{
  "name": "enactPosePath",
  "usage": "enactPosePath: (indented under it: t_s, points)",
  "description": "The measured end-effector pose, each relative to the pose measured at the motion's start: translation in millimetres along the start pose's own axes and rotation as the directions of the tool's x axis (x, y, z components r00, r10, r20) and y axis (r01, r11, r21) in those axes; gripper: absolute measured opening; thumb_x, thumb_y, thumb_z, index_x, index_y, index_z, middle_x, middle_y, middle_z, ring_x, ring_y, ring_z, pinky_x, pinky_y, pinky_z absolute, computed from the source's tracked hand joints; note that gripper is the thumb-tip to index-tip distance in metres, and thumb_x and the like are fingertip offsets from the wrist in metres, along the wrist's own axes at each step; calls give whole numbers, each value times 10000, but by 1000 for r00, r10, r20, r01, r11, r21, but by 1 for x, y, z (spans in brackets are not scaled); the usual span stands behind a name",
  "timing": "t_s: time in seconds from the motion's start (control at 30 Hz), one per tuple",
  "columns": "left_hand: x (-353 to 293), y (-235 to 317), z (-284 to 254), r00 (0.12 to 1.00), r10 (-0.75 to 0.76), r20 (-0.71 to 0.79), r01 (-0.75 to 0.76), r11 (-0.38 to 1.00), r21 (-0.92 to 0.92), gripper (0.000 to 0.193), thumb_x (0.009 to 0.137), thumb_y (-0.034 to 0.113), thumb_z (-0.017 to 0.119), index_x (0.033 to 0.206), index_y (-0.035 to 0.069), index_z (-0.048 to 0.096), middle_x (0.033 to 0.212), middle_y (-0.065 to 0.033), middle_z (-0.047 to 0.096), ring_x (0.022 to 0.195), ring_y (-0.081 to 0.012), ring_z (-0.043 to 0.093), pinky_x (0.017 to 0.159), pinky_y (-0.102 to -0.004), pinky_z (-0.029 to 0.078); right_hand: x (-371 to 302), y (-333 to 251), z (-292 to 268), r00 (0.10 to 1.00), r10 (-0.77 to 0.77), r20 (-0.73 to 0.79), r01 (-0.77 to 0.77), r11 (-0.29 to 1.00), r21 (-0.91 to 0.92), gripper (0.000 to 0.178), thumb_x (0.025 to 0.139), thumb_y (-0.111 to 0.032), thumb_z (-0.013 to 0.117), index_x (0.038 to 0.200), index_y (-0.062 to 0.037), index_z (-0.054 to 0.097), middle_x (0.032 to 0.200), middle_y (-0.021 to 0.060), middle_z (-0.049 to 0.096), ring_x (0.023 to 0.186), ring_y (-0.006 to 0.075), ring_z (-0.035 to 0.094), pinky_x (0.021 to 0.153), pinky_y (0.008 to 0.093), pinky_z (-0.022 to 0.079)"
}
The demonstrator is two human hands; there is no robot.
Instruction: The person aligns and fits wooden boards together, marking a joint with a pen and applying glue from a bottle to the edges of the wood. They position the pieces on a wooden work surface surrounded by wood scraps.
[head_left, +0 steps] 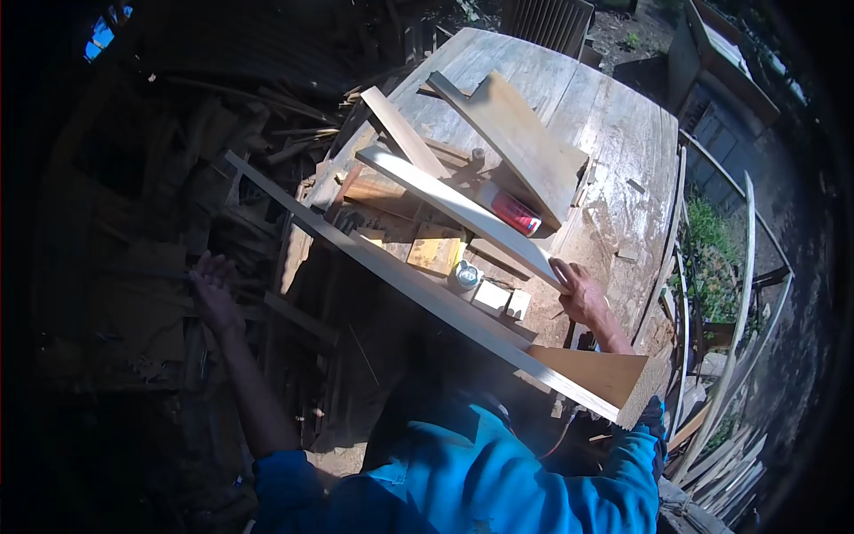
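My right hand [583, 294] grips the near end of a narrow light wooden board [463, 209], which slants up to the left above the table. Its fingers wrap over the board's end. My left hand [215, 283] is held out in the shade at the left, fingers apart and nothing in it. Between my body and the table, a longer pale plank [427, 298] runs from the upper left to the lower right. At its near end a brown wooden panel [596, 369] stands close to my right forearm. I cannot tell whether they are joined.
The weathered wooden table [623, 133] carries a wide tilted board [525, 133], another short board [405, 133], a red can [516, 214], a small pale jar [467, 274] and a yellowish wood block [436, 247]. Scrap wood lies in shadow leftward. Thin strips [738, 294] stand at the right.
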State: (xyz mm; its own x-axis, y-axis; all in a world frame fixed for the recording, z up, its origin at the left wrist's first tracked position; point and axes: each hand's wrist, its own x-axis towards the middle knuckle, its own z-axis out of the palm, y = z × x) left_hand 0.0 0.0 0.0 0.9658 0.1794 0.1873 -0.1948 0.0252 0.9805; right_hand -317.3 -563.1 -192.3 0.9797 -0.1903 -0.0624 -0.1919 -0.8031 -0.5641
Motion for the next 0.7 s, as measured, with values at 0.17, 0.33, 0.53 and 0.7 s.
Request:
enactPosePath:
  t_s: [0.17, 0.33, 0.53, 0.7]
  points:
    - [-8, 34, 42, 984, 163, 70, -155, 982, -105, 501, 1070, 390, 379, 1365, 1, 493, 1170, -141, 617, 1042, -236, 629, 954, -378, 484, -17, -43, -134, 896, -182, -404, 89, 967, -237, 697, 721, 34, 712, 1372, -113, 512, 1138, 178, 588, 1064, 394, 565, 916, 471, 487]
    - [-7, 90, 71, 952, 279, 129, -259, 954, -151, 467, 1074, 343, 378, 1371, 0, 488, 1155, -134, 632, 1029, -221, 637, 936, -364, 492, -51, -119, -227, 797, -126, -591, -141, 912, -385, 706, 731, -6, 783, 1372, -142, 517, 1265, 154, 556, 1177, 365, 557, 973, 457, 489]
    - [27, 155, 122, 850, 350, 393, -240, 923, -302, 479, 1078, 342, 375, 1398, -5, 456, 1183, -155, 639, 1061, -238, 641, 920, -356, 498, -89, -217, -281, 710, -218, -670, -248, 812, -527, 722, 780, 7, 754, 1428, -190, 506, 1403, 171, 481, 1259, 364, 527, 999, 452, 513]
    - [87, 165, 129, 757, 380, 531, -85, 864, -496, 512, 1072, 384, 396, 1400, -6, 445, 1201, -169, 641, 1071, -263, 650, 900, -365, 507, -67, -323, -237, 709, -280, -648, -138, 845, -516, 574, 804, 38, 693, 1345, -122, 590, 1238, 170, 544, 1129, 350, 569, 911, 421, 498]
